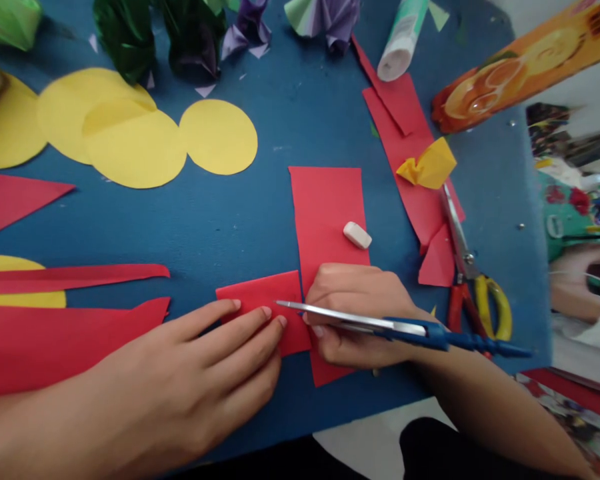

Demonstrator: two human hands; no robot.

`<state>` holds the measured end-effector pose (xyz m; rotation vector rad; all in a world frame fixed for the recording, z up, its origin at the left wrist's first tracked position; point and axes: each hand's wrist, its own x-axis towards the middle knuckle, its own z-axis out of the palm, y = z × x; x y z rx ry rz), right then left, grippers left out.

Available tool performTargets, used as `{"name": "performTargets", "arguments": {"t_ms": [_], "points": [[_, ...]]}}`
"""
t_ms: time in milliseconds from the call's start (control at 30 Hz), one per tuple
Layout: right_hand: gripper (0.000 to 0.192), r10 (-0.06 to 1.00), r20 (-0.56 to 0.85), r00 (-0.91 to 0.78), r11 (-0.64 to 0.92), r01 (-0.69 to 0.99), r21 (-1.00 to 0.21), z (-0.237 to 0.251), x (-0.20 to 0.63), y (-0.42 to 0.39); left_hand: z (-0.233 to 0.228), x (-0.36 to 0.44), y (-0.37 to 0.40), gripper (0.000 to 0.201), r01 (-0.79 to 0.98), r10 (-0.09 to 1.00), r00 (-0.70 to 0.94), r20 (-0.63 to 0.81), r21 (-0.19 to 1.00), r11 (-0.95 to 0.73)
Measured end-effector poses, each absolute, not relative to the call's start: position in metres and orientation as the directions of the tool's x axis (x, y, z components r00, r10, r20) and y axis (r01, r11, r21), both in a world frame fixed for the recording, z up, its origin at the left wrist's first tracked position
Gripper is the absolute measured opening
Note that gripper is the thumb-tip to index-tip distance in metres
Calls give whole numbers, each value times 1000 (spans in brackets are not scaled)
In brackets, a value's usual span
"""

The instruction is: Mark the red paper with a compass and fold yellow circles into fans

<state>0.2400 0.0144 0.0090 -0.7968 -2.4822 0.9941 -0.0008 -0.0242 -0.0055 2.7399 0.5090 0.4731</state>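
My left hand (220, 380) lies with fingers stretched out, its fingertips resting on a small red paper piece (260, 287). My right hand (363, 293) is closed around a drawing compass (405, 328) with metal legs and a blue top. The compass lies nearly level, and its metal tip points left over the small red piece. Beneath the right hand is a longer red paper strip (327, 207), its right end of the small piece touching or overlapping it. A white eraser (357, 235) sits on the strip.
Yellow paper circles (220, 137) lie upper left, with red paper (55, 340) below them. Scissors (463, 247) and red scraps (400, 140) are on the right. A glue stick (403, 40), an orange carton (510, 73) and folded purple paper (330, 20) stand along the far side.
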Motion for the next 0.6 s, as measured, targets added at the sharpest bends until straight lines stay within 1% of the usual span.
{"name": "performTargets", "arguments": {"t_ms": [133,467,600], "points": [[16,609,127,-783,604,353,-715,9,239,15,-5,0,-24,31,293,394,884,252,356,-887],[16,622,76,-780,558,373,-741,11,239,13,-3,0,-24,32,293,395,887,241,368,-882],[16,636,86,-767,541,364,-758,10,240,13,-3,-1,-26,33,317,416,884,211,385,-867]]}}
